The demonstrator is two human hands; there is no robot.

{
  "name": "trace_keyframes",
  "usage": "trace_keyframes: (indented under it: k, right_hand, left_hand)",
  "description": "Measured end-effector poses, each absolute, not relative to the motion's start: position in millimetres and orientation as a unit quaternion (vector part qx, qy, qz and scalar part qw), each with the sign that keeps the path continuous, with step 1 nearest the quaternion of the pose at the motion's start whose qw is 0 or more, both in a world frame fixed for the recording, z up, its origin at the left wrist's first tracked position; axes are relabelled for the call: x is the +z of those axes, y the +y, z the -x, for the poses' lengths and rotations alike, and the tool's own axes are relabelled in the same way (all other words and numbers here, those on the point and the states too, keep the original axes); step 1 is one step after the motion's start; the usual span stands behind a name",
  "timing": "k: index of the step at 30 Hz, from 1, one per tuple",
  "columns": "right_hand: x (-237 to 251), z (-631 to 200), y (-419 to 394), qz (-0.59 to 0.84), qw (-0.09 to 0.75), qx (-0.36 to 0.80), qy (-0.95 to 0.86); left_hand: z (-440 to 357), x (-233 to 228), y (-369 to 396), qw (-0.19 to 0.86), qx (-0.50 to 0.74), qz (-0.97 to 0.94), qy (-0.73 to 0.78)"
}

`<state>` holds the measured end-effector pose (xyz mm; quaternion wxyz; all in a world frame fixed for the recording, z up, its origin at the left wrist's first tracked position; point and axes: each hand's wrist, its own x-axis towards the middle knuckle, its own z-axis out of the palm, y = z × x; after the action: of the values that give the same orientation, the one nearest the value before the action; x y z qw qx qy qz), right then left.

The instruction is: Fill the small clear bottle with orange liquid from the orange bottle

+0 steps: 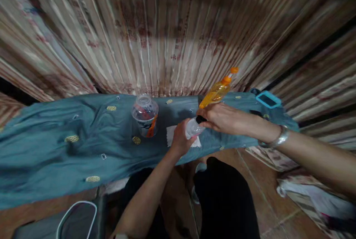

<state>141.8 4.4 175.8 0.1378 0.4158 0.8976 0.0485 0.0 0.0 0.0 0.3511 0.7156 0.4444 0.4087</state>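
My left hand [180, 138] is wrapped round a small clear bottle [193, 128], tilted toward the right above the cloth. At the bottle's top, the fingers of my right hand [217, 116] close on a black cap [200, 119]. Whether the cap sits on the neck or just off it, I cannot tell. Behind my right hand stands an orange pump bottle [215, 92], seeming to lean to the right. A white paper tissue [170, 135] lies under my left hand. Left of it is a wide clear plastic jar [145, 114] with an orange label strip.
A blue-green patterned cloth [91, 131] covers the long narrow table. At its right end lies a light-blue-framed object [268, 99], with a dark item near it. A pleated curtain [172, 38] hangs right behind the table. A grey item with a pale loop handle [78, 203] is at lower left.
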Motion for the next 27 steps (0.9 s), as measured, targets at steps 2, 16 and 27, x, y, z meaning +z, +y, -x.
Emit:
trace_keyframes:
  k: [2,16,27]
  right_hand:
    - [173.2,-139.0,7.1,-0.425,0.155,0.079,0.888]
    - [176.4,-139.2,3.6,-0.433,0.126,0.031,0.892]
    - [189.1,-139.9,-1.3,-0.410,0.107,-0.005,0.906]
  left_hand:
    - [-0.5,-1.1,-0.4,0.348,0.417,-0.714,0.442]
    - [-0.4,6.3,-2.3,0.366,0.423,-0.700,0.444]
    - [-1.4,2.1,-2.1,0.350,0.431,-0.707,0.438]
